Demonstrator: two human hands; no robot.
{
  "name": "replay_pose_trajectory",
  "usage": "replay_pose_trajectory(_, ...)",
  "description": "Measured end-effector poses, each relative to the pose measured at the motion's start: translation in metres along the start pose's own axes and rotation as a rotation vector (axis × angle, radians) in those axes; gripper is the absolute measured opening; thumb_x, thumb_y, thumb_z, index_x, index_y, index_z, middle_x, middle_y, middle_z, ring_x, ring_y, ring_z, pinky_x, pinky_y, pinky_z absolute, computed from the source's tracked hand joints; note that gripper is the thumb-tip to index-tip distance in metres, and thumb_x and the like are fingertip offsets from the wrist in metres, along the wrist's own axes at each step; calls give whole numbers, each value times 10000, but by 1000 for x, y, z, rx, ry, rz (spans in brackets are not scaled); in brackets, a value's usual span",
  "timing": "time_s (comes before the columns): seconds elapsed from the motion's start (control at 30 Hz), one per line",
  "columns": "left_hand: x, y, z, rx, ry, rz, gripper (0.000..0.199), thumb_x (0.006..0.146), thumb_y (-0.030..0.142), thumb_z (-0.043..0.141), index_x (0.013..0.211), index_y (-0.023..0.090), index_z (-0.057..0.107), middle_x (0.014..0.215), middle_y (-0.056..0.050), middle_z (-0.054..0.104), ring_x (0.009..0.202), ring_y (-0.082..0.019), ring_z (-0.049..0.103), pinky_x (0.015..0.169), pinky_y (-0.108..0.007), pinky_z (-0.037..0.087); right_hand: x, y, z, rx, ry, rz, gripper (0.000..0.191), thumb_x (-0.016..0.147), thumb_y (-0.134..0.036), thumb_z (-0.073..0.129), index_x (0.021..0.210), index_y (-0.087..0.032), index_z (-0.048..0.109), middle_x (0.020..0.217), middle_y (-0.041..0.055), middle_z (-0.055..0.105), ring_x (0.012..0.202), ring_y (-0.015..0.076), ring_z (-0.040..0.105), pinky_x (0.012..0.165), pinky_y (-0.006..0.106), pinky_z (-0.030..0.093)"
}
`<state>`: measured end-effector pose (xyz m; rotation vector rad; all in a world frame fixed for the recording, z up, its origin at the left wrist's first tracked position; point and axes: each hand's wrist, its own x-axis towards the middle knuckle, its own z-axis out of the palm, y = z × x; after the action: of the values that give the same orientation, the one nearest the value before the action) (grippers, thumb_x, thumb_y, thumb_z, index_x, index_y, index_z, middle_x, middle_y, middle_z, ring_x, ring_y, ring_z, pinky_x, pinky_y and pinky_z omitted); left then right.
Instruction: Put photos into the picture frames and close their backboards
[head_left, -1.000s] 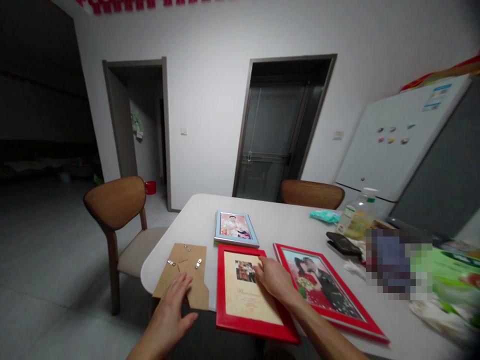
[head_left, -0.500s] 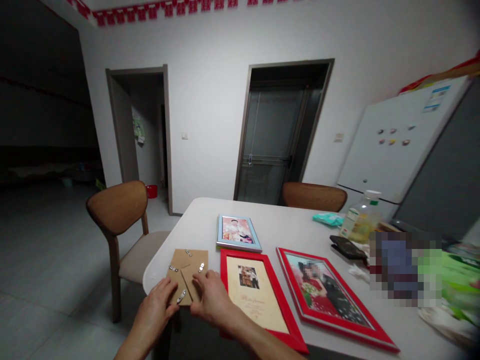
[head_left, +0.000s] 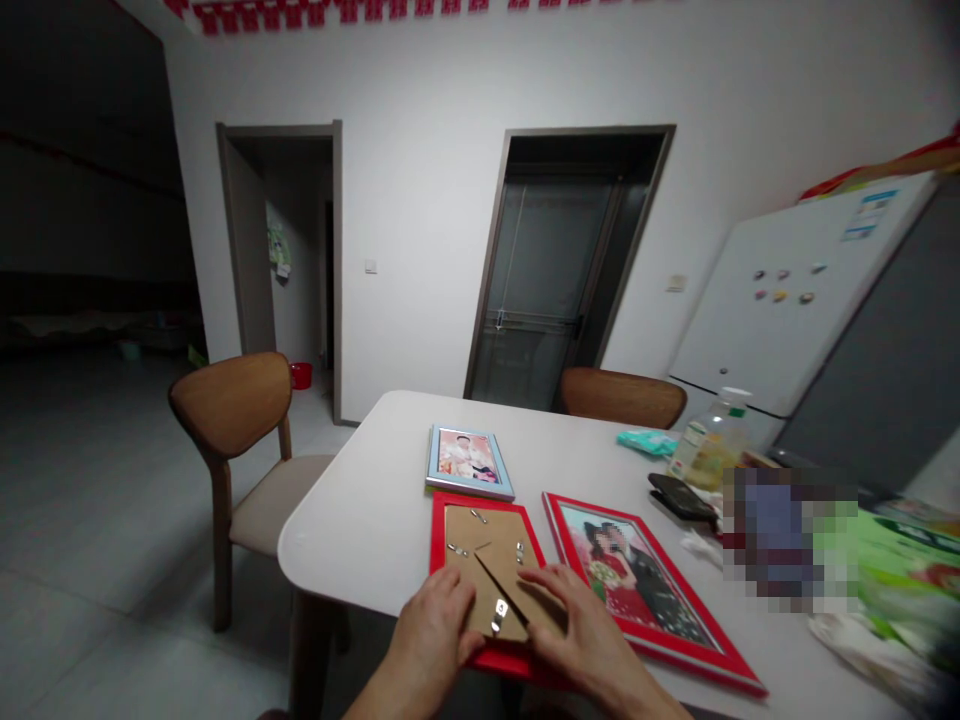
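A brown backing board (head_left: 469, 535) with metal clips and a dark slit lies over the middle of a red photo frame (head_left: 439, 535). Holding the board's left edge, my left hand (head_left: 431, 625) has its thumb near the lower edge. My right hand (head_left: 581, 625) grips the board's right side, fingers on top. To the right lies a larger red frame (head_left: 645, 575) with a picture of a couple. Behind the board is a light blue frame (head_left: 470, 460) with a portrait. The print inside the middle red frame is hidden by the board.
All of this is on a white table (head_left: 360, 500). At the right are a bottle (head_left: 709, 440), a black item (head_left: 681, 497), a teal packet (head_left: 646, 442) and green packaging (head_left: 900, 570). Wooden chairs stand at the left (head_left: 232, 410) and behind (head_left: 622, 397).
Both hands have moved right with the brown board, from the table's left part to over the middle red frame. The view has shifted slightly.
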<state>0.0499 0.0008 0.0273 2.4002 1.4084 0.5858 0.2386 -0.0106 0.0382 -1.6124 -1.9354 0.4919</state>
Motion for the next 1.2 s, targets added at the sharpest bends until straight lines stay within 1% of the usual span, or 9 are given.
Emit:
replay_pose_trajectory(0.1, 4, -2, 10, 24, -7, 1, 293, 672, 201, 602, 959, 153, 565, 1126, -98, 528, 1053, -225, 463, 916, -325, 359, -1, 9, 5, -25, -15, 22, 413, 572, -193, 473, 972, -166, 570, 974, 80, 516, 941, 211, 479, 854, 328, 360)
replay_pose_trajectory(0.23, 4, -10, 11, 51, -41, 4, 238, 707, 185, 551, 941, 152, 572, 1100, -82, 553, 1074, -214, 443, 955, -340, 302, 5, 14, 19, -78, 15, -36, 376, 589, -205, 483, 947, -167, 588, 953, 87, 512, 923, 208, 474, 842, 320, 358)
replay_pose_trajectory(0.37, -2, -12, 8, 19, -46, 10, 338, 712, 245, 560, 1036, 156, 524, 1171, -89, 504, 1126, -210, 392, 980, -355, 258, 6, 16, 27, -161, 52, -106, 350, 603, -205, 489, 937, -181, 590, 923, 81, 508, 890, 201, 462, 809, 317, 357)
replay_pose_trajectory(0.5, -7, -15, 9, -4, -84, 45, 546, 610, 386, 660, 1083, 173, 490, 1257, -98, 416, 1159, -245, 347, 991, -421, 214, 6, 16, 24, -256, 29, -140, 300, 624, -225, 498, 907, -205, 595, 901, 70, 511, 873, 206, 444, 781, 323, 346)
replay_pose_trajectory(0.6, -7, -15, 10, 12, -92, 54, 481, 609, 359, 667, 1025, 165, 523, 1237, -96, 441, 1150, -237, 361, 986, -405, 227, 15, 18, 19, -285, 8, -151, 277, 684, -227, 448, 923, -207, 587, 899, 65, 509, 860, 187, 443, 768, 300, 340)
replay_pose_trajectory(0.73, -7, -12, 8, 22, -75, 40, 443, 608, 348, 670, 988, 165, 538, 1219, -92, 463, 1129, -233, 388, 970, -394, 254, 36, 25, 16, -387, 36, -147, 300, 734, -186, 374, 961, -208, 569, 885, 63, 500, 832, 172, 442, 741, 279, 331)
replay_pose_trajectory(0.9, -8, -8, 5, 19, -77, 2, 510, 627, 362, 650, 1071, 170, 490, 1213, -86, 470, 1123, -221, 395, 964, -380, 257, 51, 36, 17, -466, 16, -106, 262, 762, -190, 345, 771, -175, 606, 846, 68, 495, 822, 167, 439, 747, 261, 310)
replay_pose_trajectory(1.07, -6, -7, 2, 34, -95, -20, 553, 641, 371, 631, 1116, 143, 465, 1219, -101, 461, 1132, -231, 382, 967, -384, 244, 54, 37, 16, -464, -17, -99, 376, 743, -154, 367, 1094, -221, 482, 949, 55, 472, 845, 150, 439, 745, 236, 301)
replay_pose_trajectory(1.2, -5, -6, 1, 45, -108, -23, 585, 652, 375, 614, 1150, 129, 434, 1220, -110, 460, 1134, -229, 381, 968, -380, 239, 58, 33, 16, -502, -78, -104, 287, 758, -159, 354, 939, -230, 565, 886, 44, 476, 792, 144, 443, 706, 231, 309)
